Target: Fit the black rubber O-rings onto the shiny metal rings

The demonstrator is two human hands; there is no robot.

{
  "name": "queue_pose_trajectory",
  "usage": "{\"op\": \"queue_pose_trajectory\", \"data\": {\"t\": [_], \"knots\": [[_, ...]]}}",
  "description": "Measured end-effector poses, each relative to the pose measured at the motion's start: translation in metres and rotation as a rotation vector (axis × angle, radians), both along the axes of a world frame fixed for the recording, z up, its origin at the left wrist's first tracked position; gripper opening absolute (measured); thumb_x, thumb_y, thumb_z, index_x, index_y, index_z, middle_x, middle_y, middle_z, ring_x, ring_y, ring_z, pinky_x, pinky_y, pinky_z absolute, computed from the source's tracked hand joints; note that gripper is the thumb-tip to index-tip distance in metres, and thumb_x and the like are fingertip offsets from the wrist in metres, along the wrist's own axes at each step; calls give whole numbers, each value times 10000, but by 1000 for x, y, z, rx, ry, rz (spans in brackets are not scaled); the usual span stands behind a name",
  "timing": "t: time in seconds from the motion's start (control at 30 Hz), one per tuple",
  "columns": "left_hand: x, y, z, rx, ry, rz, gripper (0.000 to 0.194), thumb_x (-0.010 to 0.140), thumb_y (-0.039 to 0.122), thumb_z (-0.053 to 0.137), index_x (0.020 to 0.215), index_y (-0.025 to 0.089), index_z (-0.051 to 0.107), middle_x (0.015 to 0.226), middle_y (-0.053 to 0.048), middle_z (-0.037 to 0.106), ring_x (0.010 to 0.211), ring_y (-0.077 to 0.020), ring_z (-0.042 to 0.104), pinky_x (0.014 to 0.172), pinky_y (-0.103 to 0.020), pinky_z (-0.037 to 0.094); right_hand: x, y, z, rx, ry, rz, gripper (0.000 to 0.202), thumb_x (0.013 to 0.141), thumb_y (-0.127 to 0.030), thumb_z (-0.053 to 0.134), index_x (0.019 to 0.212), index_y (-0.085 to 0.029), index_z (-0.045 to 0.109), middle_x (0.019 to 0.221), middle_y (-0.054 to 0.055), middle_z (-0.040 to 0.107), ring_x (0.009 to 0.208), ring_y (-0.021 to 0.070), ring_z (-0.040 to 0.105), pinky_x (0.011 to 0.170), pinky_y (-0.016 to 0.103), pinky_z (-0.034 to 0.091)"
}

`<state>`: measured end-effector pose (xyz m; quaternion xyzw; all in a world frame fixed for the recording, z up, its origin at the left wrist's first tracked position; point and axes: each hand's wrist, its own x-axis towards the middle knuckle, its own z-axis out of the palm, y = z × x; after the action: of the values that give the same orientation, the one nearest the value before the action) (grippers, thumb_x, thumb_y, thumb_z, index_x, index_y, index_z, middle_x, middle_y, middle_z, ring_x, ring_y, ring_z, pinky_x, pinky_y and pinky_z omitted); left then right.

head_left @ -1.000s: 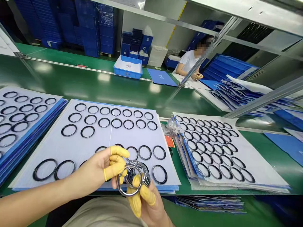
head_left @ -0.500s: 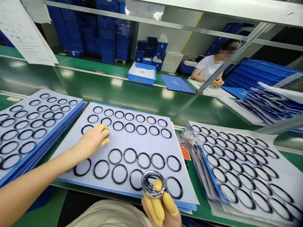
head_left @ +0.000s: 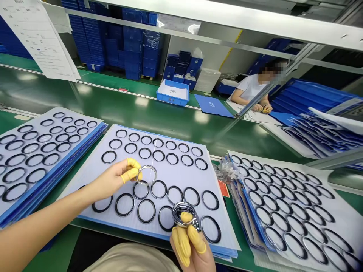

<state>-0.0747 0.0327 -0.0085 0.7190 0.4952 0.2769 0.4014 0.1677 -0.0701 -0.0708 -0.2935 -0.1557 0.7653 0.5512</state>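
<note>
Head view: left hand [head_left: 119, 177], pinching single ring [head_left: 155, 174]; right hand [head_left: 193, 241], clutching ring bundle [head_left: 176, 216]; any slackened grip could spill it.

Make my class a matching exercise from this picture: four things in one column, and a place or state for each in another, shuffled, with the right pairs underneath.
Column one
1. Left hand
2. Right hand
3. Tray
4. Printed papers

Column two
a. In the picture's upper left
b. Holding a bunch of rings
c. Just left of a flat blue board
d. Holding one ring

Pairs: 1-d, 2-b, 3-c, 4-a
</note>
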Motion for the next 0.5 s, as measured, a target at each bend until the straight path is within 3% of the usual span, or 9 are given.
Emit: {"op": "queue_pose_trajectory", "data": {"t": [0.1,0.17,0.3,0.5], "knots": [[18,-17,12,-340,-451,-69,246,898,407,516,812,177,525,739,0,594,662,-125,544,661,-249,461,-8,2,7,24,-44,23,296,761,-390,756,592,-180,636,456,-14,566,412,78,438,433,203,319],[28,-26,15,-486,-587,-109,307,862,461,586,790,167,536,710,8,590,616,-106,517,629,-234,435,-10,0,6,35,-79,40,332,768,-404,744,570,-172,613,463,-8,567,419,83,443,420,199,326],[44,-35,18,-630,-634,-117,400,786,537,667,777,158,541,683,8,606,558,-92,501,590,-232,411,-8,-4,5,51,-119,59,281,738,-417,761,670,-173,637,510,-4,591,421,94,456,411,204,354],[57,-42,19,-698,-588,-111,454,738,584,690,748,154,545,671,13,607,559,-101,541,636,-256,433,-7,-4,6,143,-138,100,338,704,-493,759,746,-168,672,445,-25,514,387,93,421,383,194,328]]}}
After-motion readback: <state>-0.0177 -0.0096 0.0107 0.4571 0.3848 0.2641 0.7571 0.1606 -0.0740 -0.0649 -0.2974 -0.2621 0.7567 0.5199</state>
